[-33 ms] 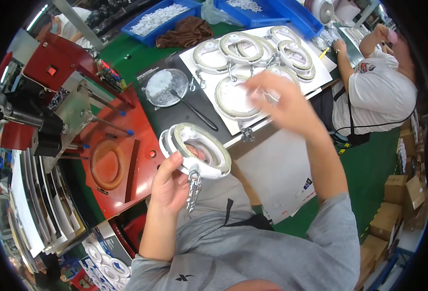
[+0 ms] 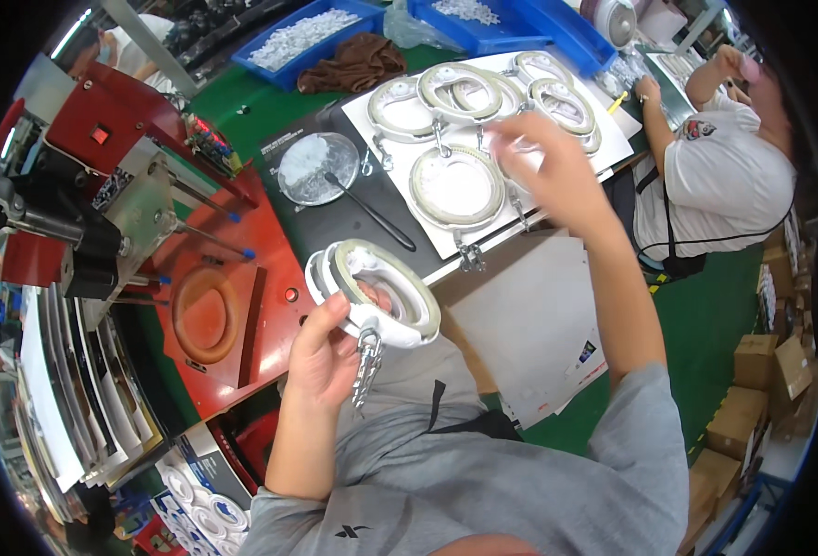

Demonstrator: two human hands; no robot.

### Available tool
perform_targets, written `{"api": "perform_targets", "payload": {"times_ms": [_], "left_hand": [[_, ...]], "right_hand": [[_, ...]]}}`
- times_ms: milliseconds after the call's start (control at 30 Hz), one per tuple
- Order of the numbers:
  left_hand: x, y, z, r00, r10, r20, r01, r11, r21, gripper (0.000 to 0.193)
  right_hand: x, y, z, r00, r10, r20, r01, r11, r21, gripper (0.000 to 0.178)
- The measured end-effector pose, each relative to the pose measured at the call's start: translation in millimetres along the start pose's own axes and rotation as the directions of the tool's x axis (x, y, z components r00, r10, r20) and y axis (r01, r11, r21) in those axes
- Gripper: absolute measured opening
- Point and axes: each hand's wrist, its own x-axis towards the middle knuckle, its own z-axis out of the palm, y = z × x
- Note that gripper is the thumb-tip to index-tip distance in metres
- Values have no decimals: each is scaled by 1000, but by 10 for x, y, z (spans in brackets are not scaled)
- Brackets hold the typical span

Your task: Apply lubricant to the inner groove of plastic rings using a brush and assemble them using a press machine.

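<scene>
Head view: left hand [image 2: 326,363] grips white ring part [image 2: 400,331] mid-frame by its 8 o'clock rim, likely so chain [image 2: 366,364] hangs clear at 6. Right hand [image 2: 550,174] blurred at 2, above white board [image 2: 443,244]; can't tell its grip.

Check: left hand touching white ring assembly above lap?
Touching: the head view shows the left hand gripping the white ring assembly at its lower left edge.

The person wears a creased grey T-shirt [image 2: 520,477] across the bottom of the frame, with short sleeves [image 2: 648,417] and a small black mark [image 2: 352,531] lower left. Pale trousers [image 2: 395,394] show at lower centre. The left hand [image 2: 324,366] and right hand [image 2: 550,176] are bare.
</scene>
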Motion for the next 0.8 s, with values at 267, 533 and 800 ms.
{"api": "perform_targets", "payload": {"times_ms": [267, 533, 800], "left_hand": [[-87, -15, -125, 998, -58, 1, 57, 986, 158, 46], [-148, -43, -107, 995, -52, -90, 67, 982, 177, 43], [-156, -99, -107, 996, -36, -82, 52, 977, 205, 36]], "right_hand": [[156, 1408, -191, 955, 283, -94, -277, 729, -626, 41], [277, 1414, -286, 931, 339, -136, -364, 831, -421, 38], [625, 844, 125, 999, 39, -32, -43, 985, -167, 33]]}}
